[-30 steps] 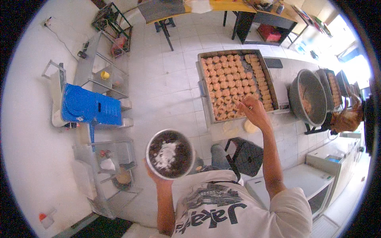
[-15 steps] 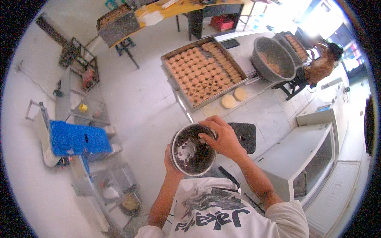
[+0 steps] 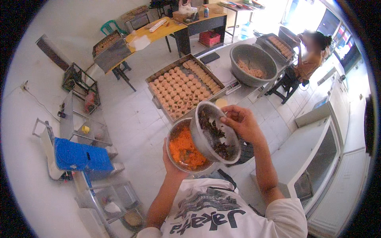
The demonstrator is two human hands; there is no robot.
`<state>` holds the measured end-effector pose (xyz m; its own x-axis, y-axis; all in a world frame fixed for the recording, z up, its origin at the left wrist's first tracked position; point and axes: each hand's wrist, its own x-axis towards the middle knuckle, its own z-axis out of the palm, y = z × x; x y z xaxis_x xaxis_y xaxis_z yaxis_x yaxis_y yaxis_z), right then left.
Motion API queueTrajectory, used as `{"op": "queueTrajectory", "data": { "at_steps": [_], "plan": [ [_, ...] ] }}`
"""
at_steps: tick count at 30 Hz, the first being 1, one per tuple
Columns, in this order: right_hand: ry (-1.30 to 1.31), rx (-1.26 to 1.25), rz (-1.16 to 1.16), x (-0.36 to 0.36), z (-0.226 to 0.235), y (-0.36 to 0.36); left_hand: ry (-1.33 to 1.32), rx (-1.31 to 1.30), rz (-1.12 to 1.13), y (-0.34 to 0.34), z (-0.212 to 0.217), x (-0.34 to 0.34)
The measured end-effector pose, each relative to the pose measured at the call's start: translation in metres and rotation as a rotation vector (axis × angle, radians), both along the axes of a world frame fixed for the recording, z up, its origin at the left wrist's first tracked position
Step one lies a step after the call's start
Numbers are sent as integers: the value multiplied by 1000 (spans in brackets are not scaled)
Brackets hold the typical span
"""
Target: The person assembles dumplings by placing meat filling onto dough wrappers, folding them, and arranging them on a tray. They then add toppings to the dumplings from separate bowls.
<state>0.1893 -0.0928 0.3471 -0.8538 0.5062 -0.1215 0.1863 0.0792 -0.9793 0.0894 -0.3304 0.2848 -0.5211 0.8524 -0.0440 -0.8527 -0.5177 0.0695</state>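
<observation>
White-tiled workroom w/ a long table (image 3: pixel 238 85) running from centre toward 2 o'clock; large things first. On it: a big tray of round pastries (image 3: pixel 182 87) at 12 o'clock from the hands, a grey basin (image 3: pixel 254 59) w/ pale filling at 1 o'clock, and a 2nd person (image 3: pixel 311 59) seated past it. Yellow table (image 3: pixel 158 33) at 11 o'clock, blue machine (image 3: pixel 81 154) at 9 o'clock, white cabinet (image 3: pixel 317 150) at 3 o'clock.

Smaller: two metal bowls held in the air below the tray, at chest height. Lower bowl (image 3: pixel 184 150) holds orange shreds; upper bowl (image 3: pixel 214 133), w/ dark bits plus some white, is tilted steeply, mouth facing down-right, its lower rim overlapping the lower bowl's edge.

Risk, my judgement: upper bowl is tipped far, and its mouth points mostly past the lower bowl, so dark bits could slide onto the floor or shirt. Lower bowl rests on one palm only, so a nudge from the upper bowl could tip it.

Left hand (image 3: pixel 168 156): forearm up from 6 o'clock, palm cupped under the lower bowl, thumb on its left wall. Right hand (image 3: pixel 242 123): elbow bent, wrist cocked, fingers curled over the upper bowl's far rim, pinching it.
</observation>
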Motion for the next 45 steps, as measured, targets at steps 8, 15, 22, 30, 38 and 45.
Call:
{"op": "queueTrajectory", "data": {
  "at_steps": [8, 15, 22, 30, 38, 45],
  "plan": [
    [30, 145, 46, 82, 45, 144, -124, 242, -113, 152, 8, 73],
    [-136, 782, 110, 141, 80, 211, 46, 67, -41, 255, 17, 129],
    [-284, 730, 268, 170, 70, 270, 439, -126, 202, 297, 5, 121],
    [-208, 313, -292, 237, -83, 425, -7, -178, 1, 323, -37, 10],
    [-296, 72, -1275, 287, -289, 505, 196, -317, 106, 308, -21, -108],
    [-148, -219, -1422, 217, -352, 572, 238, -494, 355, 276, -34, -142]
  ]
}}
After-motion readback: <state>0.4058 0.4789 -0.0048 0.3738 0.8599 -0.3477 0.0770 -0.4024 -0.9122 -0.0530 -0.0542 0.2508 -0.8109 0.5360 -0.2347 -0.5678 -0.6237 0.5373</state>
